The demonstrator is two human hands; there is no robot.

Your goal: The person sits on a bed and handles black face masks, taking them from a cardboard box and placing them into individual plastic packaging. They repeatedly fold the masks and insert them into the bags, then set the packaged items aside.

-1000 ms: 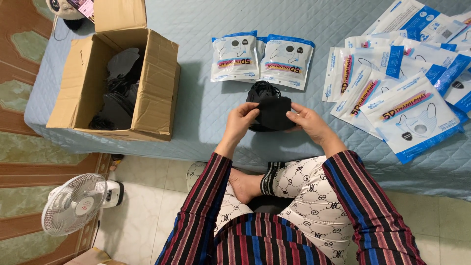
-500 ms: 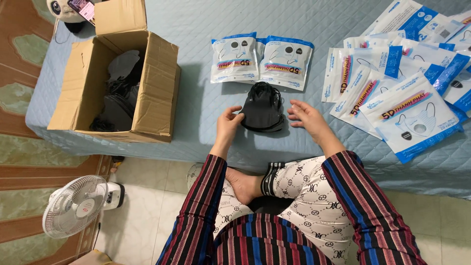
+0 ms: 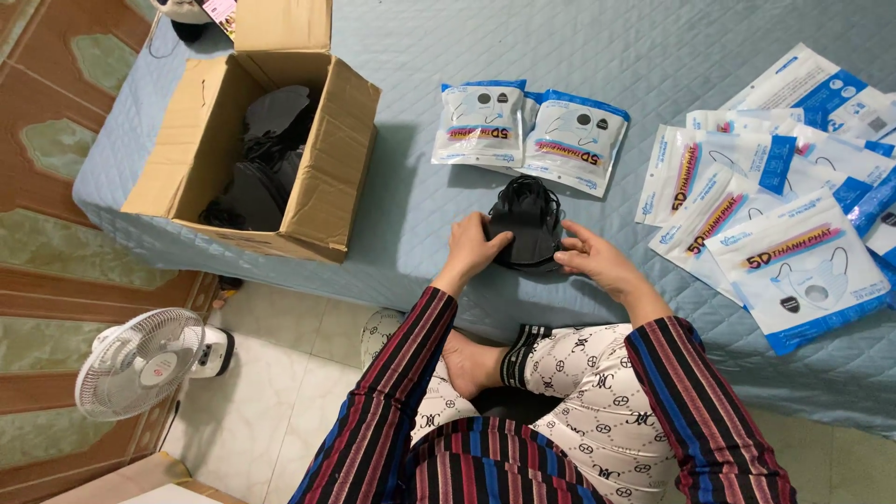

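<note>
While both hands press on the stack of black masks [image 3: 525, 222] at the middle of the bed [image 3: 411, 56], the work looks only partly done: two filled pouches [image 3: 530, 133] lie at twelve o'clock of the stack, flat empty pouches [image 3: 775, 224] fan out at three o'clock, and the box [image 3: 257, 154] at nine o'clock holds more black masks. The left hand [image 3: 471, 247] has its fingers closed against the stack's near left edge; the right hand [image 3: 588, 257] pinches its right edge, fingers slightly spread. How many masks the stack holds cannot be told, its underside is hidden, and the box's depth is dark. Some pouches are cut off at the right edge.
</note>
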